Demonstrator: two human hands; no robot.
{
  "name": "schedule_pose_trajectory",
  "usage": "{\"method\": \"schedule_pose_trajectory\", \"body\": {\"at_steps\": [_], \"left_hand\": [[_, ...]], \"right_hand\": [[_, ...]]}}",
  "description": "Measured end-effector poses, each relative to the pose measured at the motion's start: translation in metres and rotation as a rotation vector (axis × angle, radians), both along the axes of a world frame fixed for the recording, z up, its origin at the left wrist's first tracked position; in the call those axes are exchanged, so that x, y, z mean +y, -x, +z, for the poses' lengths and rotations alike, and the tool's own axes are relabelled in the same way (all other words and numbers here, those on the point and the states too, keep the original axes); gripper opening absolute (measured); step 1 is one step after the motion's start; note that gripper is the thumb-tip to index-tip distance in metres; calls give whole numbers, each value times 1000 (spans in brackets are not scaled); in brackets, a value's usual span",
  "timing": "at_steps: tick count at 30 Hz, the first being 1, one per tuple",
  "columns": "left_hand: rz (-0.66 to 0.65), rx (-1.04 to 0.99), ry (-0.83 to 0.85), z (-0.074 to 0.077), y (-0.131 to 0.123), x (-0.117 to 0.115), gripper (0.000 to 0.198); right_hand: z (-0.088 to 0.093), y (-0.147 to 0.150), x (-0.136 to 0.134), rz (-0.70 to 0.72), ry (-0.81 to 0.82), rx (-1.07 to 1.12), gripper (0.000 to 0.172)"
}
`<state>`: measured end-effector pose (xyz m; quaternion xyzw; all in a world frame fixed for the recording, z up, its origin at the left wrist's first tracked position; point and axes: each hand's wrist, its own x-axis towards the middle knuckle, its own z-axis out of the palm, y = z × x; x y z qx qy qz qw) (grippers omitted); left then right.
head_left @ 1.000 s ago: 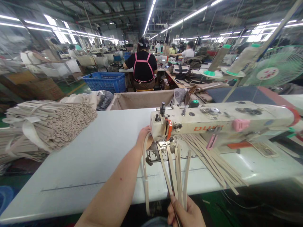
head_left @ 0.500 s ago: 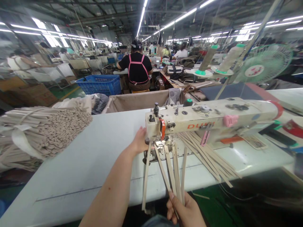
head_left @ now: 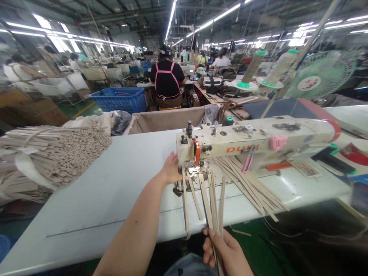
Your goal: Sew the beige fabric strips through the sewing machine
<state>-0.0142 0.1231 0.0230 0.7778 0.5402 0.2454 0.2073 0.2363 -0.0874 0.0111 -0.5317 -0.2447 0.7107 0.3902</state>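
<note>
A white sewing machine stands on the pale table, with several narrow beige strips fanned out in front of its needle area. My right hand, low in the view, is closed around the lower parts of a few strips. Left of the machine head is my left hand, its fingers stretched away from me and partly hidden behind the head. Its thumb reaches right, at the upper part of the leftmost strip; whether it presses on it I cannot tell. Another short strip hangs with its lower end free.
More loose strips lie under the machine arm. A large tied bundle of strips rests at the table's left. Behind the table are a fabric-lined bin, a blue crate and a seated person. A fan and thread cones stand right.
One strip has come free of my right hand, and its lower end now hangs apart. The leftmost strip has shifted right. My left thumb now shows beside the strips.
</note>
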Motion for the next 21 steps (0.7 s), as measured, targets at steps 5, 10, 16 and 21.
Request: {"method": "schedule_pose_trajectory", "body": {"at_steps": [5, 10, 16, 21], "left_hand": [[13, 2, 1, 5, -2, -1, 84], [1, 19, 14, 4, -2, -2, 78], [22, -12, 23, 8, -3, -4, 75], [48, -74, 8, 7, -3, -4, 78]], "right_hand": [[-6, -4, -4, -42, 62, 40, 71], [7, -5, -9, -82, 64, 30, 65], [14, -5, -8, -86, 70, 19, 62], [13, -5, -8, -77, 68, 10, 60]]}}
